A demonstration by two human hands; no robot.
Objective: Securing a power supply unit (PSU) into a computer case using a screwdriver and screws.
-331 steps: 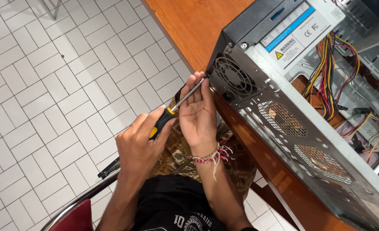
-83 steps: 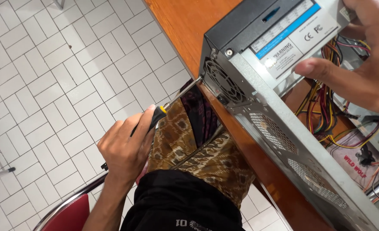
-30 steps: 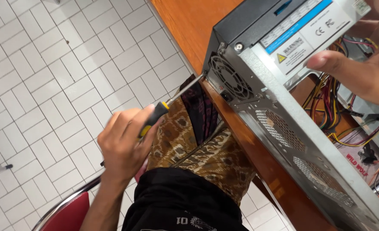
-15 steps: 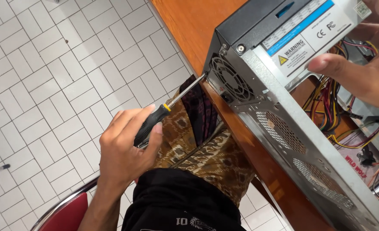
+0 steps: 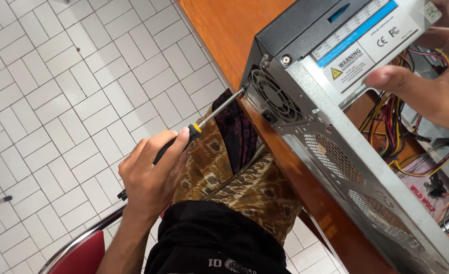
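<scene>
Head view: open grey computer case (image 5: 356, 167) on orange counter (image 5: 224, 30).
Screwdriver (image 5: 199, 129): black-yellow handle, tip at fan's 9 o'clock.
Left hand (image 5: 151, 172): wrapped around handle.
Right hand (image 5: 427, 86): fingers pressing power supply (image 5: 356, 35).
Case contents: coloured wires (image 5: 392, 122).

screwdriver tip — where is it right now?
Head view, centre: the left hand holds the screwdriver, its tip at the computer case rear corner beside the fan grille.

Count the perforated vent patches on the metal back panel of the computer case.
3: the round fan grille near the screwdriver tip, a mesh patch at mid-panel, and another mesh patch lower right. More may lie beyond the frame.
</scene>
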